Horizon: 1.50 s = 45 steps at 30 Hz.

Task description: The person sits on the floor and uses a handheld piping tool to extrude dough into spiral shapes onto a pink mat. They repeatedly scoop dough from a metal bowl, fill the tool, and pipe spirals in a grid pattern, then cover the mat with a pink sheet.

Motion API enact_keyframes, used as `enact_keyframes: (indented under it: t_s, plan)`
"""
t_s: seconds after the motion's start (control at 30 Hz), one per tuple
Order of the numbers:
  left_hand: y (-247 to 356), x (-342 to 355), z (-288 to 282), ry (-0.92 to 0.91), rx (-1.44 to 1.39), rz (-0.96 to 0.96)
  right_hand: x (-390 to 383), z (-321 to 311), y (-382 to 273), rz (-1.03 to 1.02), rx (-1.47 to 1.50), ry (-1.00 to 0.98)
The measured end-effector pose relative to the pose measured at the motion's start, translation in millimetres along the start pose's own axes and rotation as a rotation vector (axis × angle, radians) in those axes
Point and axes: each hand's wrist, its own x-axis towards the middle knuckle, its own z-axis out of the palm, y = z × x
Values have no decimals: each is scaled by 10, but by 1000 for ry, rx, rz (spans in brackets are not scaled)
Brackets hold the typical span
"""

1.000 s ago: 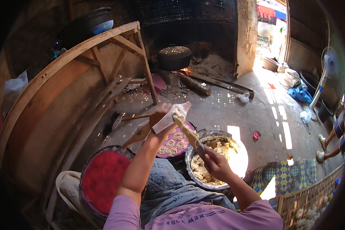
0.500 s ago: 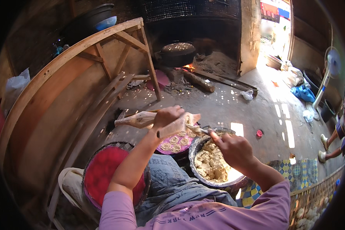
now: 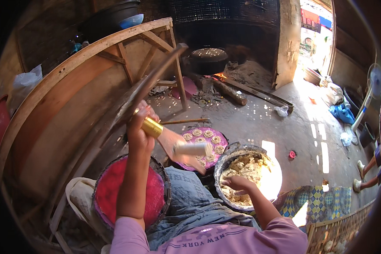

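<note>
Pale dough inside the round pot, beneath the right hand

Dim indoors; doorway glaring, floor sun-flecked, edges bowed

A dark pot sits by a fire, a fan farther right.

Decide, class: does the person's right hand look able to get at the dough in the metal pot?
Probably yes: the right hand is at the open mouth of the metal pot, close over the dough, with no lid or other visible thing blocking it.
</note>
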Motion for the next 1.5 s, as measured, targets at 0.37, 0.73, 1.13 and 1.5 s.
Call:
enact_keyframes:
  t_s: [0.37, 0.73, 1.13, 1.5]
  plan:
    - [-240, -837, -869, 157, 884, 191, -766, -157, -1730, -421, 2248, -1112]
    - [160, -1399, -675, -306, 1466, 114, -667, -559, -1920, -778, 741, 503]
    - [278, -1956, -627, -671, 836, -767, -776, -603, -2091, -949, 170, 24]
    - [1365, -2631, -872, 37, 1255, -270, -124, 433, -989, -515, 1170, -1045]
